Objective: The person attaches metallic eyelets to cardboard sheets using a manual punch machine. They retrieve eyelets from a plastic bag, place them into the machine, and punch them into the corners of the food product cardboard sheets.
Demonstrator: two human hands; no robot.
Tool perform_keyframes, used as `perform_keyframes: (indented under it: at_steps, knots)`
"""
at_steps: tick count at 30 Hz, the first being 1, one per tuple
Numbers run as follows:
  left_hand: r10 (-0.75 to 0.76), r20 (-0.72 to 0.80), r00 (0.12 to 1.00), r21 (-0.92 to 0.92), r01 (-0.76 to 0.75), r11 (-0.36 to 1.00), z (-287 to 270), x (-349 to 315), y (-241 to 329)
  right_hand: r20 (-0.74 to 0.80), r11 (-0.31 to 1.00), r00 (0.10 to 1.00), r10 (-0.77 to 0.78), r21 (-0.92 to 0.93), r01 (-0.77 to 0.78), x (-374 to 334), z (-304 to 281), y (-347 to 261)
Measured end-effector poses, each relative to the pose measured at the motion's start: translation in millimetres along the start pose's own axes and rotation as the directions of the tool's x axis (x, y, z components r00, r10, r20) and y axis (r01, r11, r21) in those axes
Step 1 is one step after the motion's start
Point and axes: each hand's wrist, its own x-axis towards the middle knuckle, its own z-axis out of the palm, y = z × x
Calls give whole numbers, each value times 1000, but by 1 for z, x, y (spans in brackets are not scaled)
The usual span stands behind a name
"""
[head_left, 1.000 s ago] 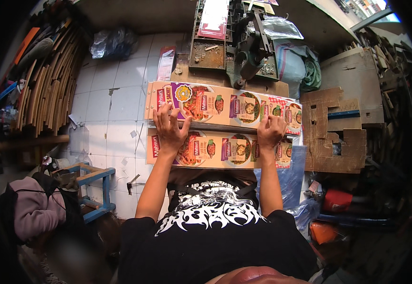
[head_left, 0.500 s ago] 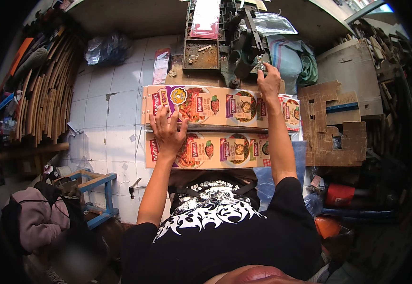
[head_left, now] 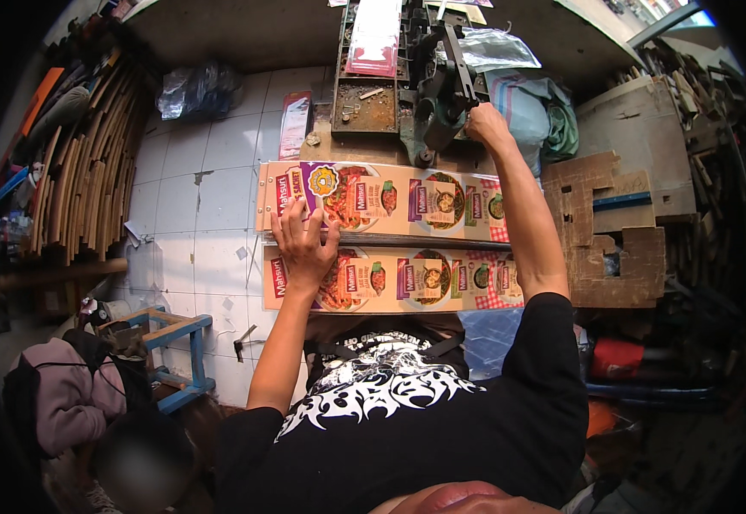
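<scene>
Head view: resting L hand (head_left: pixel 304 248), fingers spread, on long light-orange food-printed panel (head_left: pixel 390 201) set crosswise at foot of dark-green metal press (head_left: pixel 441 120), prob. to steady it. Holding R hand (head_left: pixel 486 126), curled narrow, by press's right side; can't tell if gripping anything.

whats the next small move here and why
Probably to steady the upper printed board with the left hand: its spread fingers lie over that board's left part, while the right hand, curled, is away beside the dark metal machine.
</scene>
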Motion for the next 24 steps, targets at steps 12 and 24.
perform_keyframes:
  at_steps: [12,24]
  knots:
    - [8,-22,1000,2,-8,1000,-1,1,-5,-134,998,991,27,60,-19,4,9,-1]
    - [2,-48,999,-9,-2,1000,1,-2,-2,-157,966,978,140,241,-99,5,6,4]
